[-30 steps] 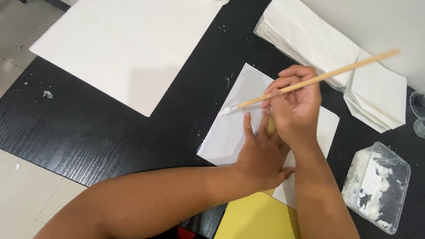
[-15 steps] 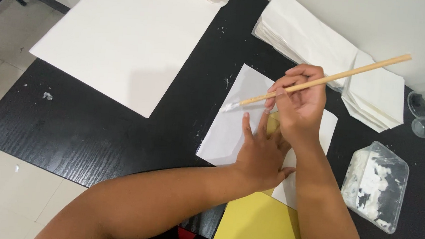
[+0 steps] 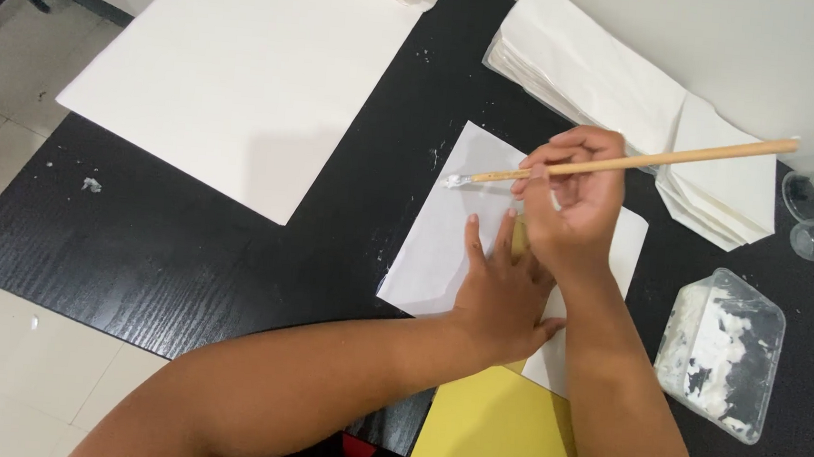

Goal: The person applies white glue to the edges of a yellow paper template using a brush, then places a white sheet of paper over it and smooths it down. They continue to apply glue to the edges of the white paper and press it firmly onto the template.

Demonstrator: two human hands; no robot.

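The left hand (image 3: 502, 297) presses flat, fingers spread, on the white sheet (image 3: 444, 241) on the black table (image 3: 186, 251), while the right hand's (image 3: 571, 202) grip stays clamped on the wooden brush (image 3: 622, 162), now slightly raised, beside a clear glue tub (image 3: 723, 351).

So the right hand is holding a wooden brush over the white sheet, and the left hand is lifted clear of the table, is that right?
Not quite. The right hand does hold the wooden brush over the white sheet, but the left hand is not lifted: the head view shows it pressed flat on the sheet.
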